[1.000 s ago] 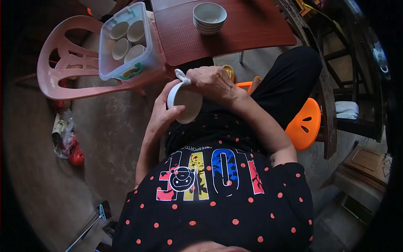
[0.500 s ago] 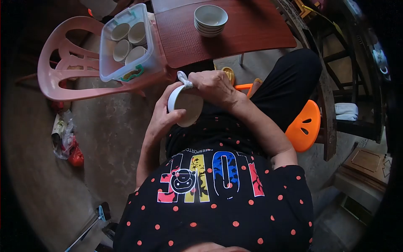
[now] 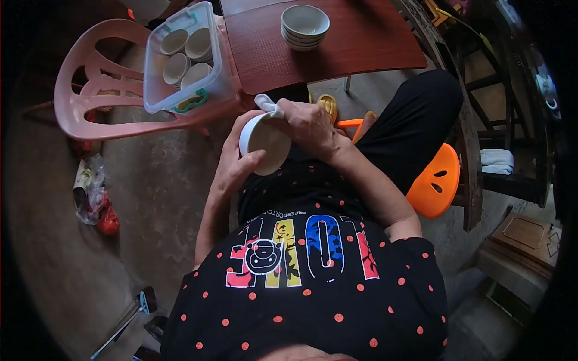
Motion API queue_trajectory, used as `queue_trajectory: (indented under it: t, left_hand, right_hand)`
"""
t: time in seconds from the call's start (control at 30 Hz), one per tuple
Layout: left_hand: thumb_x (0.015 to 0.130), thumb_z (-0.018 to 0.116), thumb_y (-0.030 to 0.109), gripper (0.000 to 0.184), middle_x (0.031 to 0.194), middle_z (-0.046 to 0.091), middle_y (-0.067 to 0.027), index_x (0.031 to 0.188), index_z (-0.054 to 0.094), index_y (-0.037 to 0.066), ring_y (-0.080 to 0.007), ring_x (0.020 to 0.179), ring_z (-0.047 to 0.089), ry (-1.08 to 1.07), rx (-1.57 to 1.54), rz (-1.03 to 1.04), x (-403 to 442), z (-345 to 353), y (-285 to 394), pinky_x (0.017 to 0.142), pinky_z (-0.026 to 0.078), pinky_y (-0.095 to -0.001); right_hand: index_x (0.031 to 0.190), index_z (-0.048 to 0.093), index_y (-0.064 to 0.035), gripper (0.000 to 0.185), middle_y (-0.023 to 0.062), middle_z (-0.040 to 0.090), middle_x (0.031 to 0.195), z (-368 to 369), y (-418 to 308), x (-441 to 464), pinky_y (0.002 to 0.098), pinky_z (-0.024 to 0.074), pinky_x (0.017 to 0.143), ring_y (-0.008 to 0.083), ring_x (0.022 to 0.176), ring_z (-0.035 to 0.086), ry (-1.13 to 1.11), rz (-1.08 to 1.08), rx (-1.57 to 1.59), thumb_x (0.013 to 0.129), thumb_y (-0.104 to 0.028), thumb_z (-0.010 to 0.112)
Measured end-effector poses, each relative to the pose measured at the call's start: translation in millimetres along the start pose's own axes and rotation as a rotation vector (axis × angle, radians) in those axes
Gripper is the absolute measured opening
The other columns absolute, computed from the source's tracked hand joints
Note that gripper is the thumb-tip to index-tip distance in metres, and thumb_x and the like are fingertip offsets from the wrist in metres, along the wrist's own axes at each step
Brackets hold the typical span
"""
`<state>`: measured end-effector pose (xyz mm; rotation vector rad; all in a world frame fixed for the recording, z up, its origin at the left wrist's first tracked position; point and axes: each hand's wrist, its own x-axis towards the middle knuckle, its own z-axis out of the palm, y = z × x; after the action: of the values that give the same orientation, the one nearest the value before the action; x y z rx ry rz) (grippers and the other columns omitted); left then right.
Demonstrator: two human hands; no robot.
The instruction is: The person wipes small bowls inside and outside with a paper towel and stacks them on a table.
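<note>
A white bowl [image 3: 269, 147] is tilted in front of my lap, its inside facing up toward me. My left hand [image 3: 236, 155] grips it, thumb over the near rim and fingers around the outer wall. At the far rim my right hand [image 3: 312, 125] pinches a white cloth [image 3: 268, 105], which folds over the bowl's edge. Beyond my hands, a stack of several bowls [image 3: 305, 27] stands on the reddish-brown table [image 3: 367, 51]. More bowls [image 3: 197, 77] are piled inside a clear plastic bin [image 3: 146, 90] to the left.
The bin sits on a pink plastic chair [image 3: 72, 114]. An orange stool [image 3: 435, 183] is beside my bent leg. Bagged items [image 3: 99, 201] lie on the floor at left, with a blue-headed broom or mop [image 3: 143, 302] lower down. Dark wooden furniture [image 3: 469, 150] borders the right side.
The cloth has shifted along the bowl's far rim, and its loose end stands up more to the left. Both hands stay on the bowl and cloth with only slight movement.
</note>
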<state>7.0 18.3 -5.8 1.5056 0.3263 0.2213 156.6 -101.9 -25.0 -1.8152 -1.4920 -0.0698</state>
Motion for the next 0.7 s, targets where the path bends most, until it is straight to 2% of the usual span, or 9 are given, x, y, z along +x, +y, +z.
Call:
queue_trajectory:
  t: [0.03,0.1,0.17,0.27,0.37,0.47,0.57,0.6,0.7]
  left_hand:
    - [0.061,0.064,0.034,0.074,0.116,0.050,-0.0096,0.128,0.043,0.010,-0.0222,0.107,0.051,0.002,-0.003,-0.003,0,3,-1,0.091,0.042,-0.0355]
    - [0.062,0.065,0.034,0.074,0.118,0.049,-0.0102,0.129,0.043,0.012,-0.0233,0.108,0.050,0.067,0.004,0.058,-1,7,-2,0.091,0.042,-0.0361]
    - [0.062,0.066,0.031,0.073,0.119,0.048,-0.0103,0.129,0.042,0.012,-0.0237,0.108,0.050,0.085,0.030,0.094,-1,7,-5,0.091,0.043,-0.0362]
    - [0.064,0.067,0.025,0.073,0.121,0.047,-0.0105,0.131,0.039,0.013,-0.0239,0.109,0.050,0.117,0.062,0.166,-1,8,-9,0.091,0.043,-0.0361]
    - [0.066,0.069,0.021,0.074,0.122,0.046,-0.0105,0.132,0.037,0.014,-0.0237,0.110,0.049,0.127,0.087,0.183,-1,14,-7,0.092,0.043,-0.0359]
    - [0.068,0.072,0.024,0.076,0.121,0.047,-0.0118,0.133,0.035,0.013,-0.0229,0.109,0.050,0.101,0.074,0.212,1,9,-10,0.091,0.043,-0.0354]
    - [0.069,0.069,0.028,0.071,0.111,0.053,-0.0144,0.129,0.039,0.005,-0.0208,0.102,0.053,0.051,-0.080,-0.140,1,-1,4,0.087,0.043,-0.0333]
    - [0.069,0.069,0.028,0.071,0.111,0.053,-0.0144,0.129,0.039,0.005,-0.0208,0.102,0.053,0.053,-0.079,-0.140,2,-4,1,0.087,0.043,-0.0333]
    - [0.068,0.058,0.027,0.057,0.108,0.053,-0.0127,0.116,0.050,-0.002,-0.0184,0.099,0.052,-0.005,0.009,-0.152,1,-3,1,0.085,0.043,-0.0313]
  right_hand:
    - [0.087,0.052,-0.0028,0.021,0.0163,0.060,0.072,4,-2,-4,0.0365,0.0489,0.054,0.0306,0.066,0.064,-0.004,0.001,0.001,0.090,-0.024,0.057]
    - [0.094,0.053,-0.0011,0.024,0.0188,0.062,0.077,16,-6,-12,0.0373,0.0500,0.061,0.0352,0.073,0.063,0.037,0.345,0.358,0.092,-0.025,0.054]
    - [0.105,0.053,-0.0005,0.033,0.0190,0.064,0.084,20,-9,-18,0.0367,0.0503,0.066,0.0330,0.078,0.065,-0.012,0.412,0.436,0.095,-0.031,0.047]
    - [0.113,0.053,0.0010,0.049,0.0067,0.063,0.087,23,-13,-23,0.0274,0.0487,0.063,0.0103,0.077,0.058,-0.186,0.686,0.829,0.096,-0.043,0.041]
    - [0.106,0.058,0.0008,0.036,0.0122,0.063,0.082,32,-5,-26,0.0285,0.0480,0.060,0.0161,0.066,0.060,-0.261,0.858,1.120,0.096,-0.031,0.046]
    - [0.106,0.057,0.0004,0.032,0.0138,0.063,0.080,16,-1,-17,0.0310,0.0487,0.058,0.0191,0.065,0.063,-0.233,0.693,0.725,0.095,-0.028,0.048]
    - [0.094,0.051,-0.0017,0.017,0.0107,0.060,0.072,3,1,-11,0.0317,0.0502,0.057,0.0225,0.065,0.064,-0.073,0.041,-0.010,0.087,-0.016,0.057]
    - [0.085,0.048,-0.0040,0.015,0.0137,0.059,0.072,-2,-8,-5,0.0358,0.0510,0.058,0.0306,0.070,0.064,-0.102,-0.046,-0.148,0.081,-0.012,0.060]
    - [0.087,0.050,-0.0035,0.017,0.0145,0.061,0.074,-3,-7,-1,0.0371,0.0505,0.058,0.0308,0.070,0.064,-0.202,0.005,-0.134,0.086,-0.018,0.058]
